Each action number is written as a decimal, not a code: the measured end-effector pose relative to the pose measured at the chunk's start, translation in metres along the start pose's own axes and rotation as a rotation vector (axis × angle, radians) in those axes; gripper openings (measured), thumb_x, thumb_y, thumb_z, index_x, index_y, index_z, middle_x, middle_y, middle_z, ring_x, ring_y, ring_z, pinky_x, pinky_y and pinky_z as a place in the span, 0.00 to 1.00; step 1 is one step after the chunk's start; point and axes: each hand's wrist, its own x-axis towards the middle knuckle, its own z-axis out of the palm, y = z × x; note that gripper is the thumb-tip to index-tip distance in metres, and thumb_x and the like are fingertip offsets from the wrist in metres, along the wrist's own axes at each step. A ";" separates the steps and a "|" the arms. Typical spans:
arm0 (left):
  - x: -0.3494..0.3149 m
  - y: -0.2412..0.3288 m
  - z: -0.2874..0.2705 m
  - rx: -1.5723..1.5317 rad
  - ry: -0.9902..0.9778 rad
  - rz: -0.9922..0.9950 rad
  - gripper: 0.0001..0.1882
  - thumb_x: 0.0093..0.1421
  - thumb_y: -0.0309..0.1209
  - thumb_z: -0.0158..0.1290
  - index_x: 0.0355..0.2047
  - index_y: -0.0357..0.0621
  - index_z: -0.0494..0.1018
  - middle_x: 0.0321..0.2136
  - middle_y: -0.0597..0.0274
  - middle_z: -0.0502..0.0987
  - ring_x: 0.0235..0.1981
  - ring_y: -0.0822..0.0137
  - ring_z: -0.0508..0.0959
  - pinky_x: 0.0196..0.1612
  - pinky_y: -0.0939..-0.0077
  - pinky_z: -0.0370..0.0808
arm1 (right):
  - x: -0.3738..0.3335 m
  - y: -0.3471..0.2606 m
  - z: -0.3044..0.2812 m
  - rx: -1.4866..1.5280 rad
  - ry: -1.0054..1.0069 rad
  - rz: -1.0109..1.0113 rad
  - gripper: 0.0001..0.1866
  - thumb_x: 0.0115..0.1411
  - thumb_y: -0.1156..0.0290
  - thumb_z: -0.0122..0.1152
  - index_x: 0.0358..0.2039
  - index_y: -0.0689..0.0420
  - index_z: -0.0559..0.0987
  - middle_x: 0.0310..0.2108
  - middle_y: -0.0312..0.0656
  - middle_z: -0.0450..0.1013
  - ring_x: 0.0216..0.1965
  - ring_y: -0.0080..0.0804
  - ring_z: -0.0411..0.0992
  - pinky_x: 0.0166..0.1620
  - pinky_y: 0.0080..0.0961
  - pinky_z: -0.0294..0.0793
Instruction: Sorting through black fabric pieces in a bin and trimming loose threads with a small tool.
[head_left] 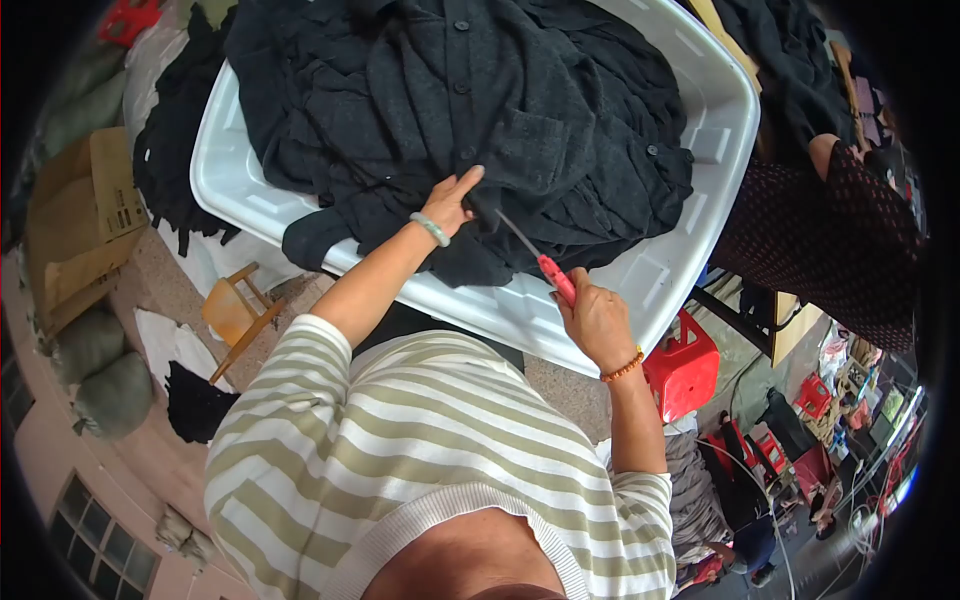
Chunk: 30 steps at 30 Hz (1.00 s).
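Cardigan point(545, 140): likely soft and limp; best taken by button band point(460, 58); clasping red-handled tool point(556, 277) in right grip point(598, 322); touching it with left grip point(447, 206), cannot tell if pinching.

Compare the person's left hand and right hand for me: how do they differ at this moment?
The left hand is against the dark cardigan with no tool showing in it, while the right hand grips a red-handled tool. A pale green bangle sits behind the left hand, an orange beaded bracelet behind the right hand. The left hand reaches farther over the tub; the right hand is nearer its edge. Both are ungloved.
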 end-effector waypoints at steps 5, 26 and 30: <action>-0.011 0.007 -0.007 0.358 0.140 0.108 0.20 0.59 0.40 0.58 0.47 0.42 0.72 0.44 0.62 0.72 0.44 0.66 0.72 0.40 0.70 0.74 | -0.009 -0.004 0.016 0.060 0.073 -0.053 0.13 0.58 0.64 0.57 0.38 0.58 0.70 0.18 0.49 0.73 0.22 0.48 0.75 0.26 0.42 0.72; -0.007 0.035 0.009 0.299 -0.297 -0.011 0.20 0.65 0.41 0.50 0.50 0.40 0.69 0.47 0.54 0.73 0.49 0.61 0.73 0.49 0.68 0.74 | -0.034 -0.022 0.038 0.099 0.363 0.137 0.17 0.52 0.61 0.64 0.32 0.63 0.74 0.22 0.49 0.75 0.28 0.46 0.77 0.31 0.39 0.74; -0.019 0.025 0.041 0.204 -0.178 -0.045 0.18 0.65 0.41 0.50 0.47 0.40 0.71 0.37 0.53 0.75 0.41 0.62 0.75 0.41 0.66 0.75 | -0.043 -0.025 0.022 0.245 0.251 0.034 0.16 0.54 0.61 0.62 0.32 0.63 0.75 0.22 0.50 0.76 0.28 0.47 0.77 0.31 0.39 0.74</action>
